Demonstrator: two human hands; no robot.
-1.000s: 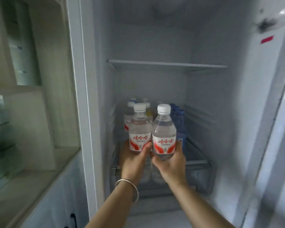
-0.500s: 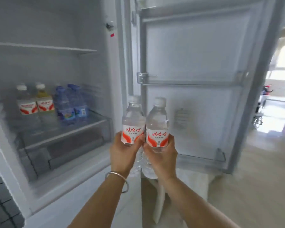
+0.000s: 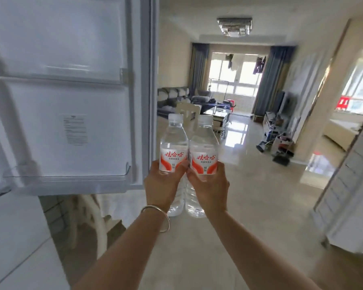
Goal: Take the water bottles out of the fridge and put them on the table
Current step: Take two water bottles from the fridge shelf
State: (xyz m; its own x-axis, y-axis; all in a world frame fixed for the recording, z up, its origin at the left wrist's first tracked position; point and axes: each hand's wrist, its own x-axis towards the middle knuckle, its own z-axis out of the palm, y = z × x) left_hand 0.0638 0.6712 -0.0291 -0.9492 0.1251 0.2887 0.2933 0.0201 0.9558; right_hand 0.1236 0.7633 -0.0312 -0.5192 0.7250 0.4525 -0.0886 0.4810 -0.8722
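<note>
Living room [image 3: 235,105] now ahead, fridge interior gone from view; door [image 3: 67,97] left. My left hand [image 3: 161,185] and right hand [image 3: 210,185] each still grip 1 water bottle [image 3: 173,147], [image 3: 203,151], touching.

Clear plastic bottles [image 3: 188,143]; glossy floor [image 3: 249,185]; metal bangle [image 3: 164,218].

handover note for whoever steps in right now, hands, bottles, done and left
Left hand grips the left water bottle; right hand grips the right water bottle. Both bottles are upright, side by side and touching, held in the air beside the open fridge door.
Done: these two are out of the fridge.
Left: carry them to the table and set them down. The fridge interior is out of view, so I cannot tell whether any bottles remain inside.
</note>
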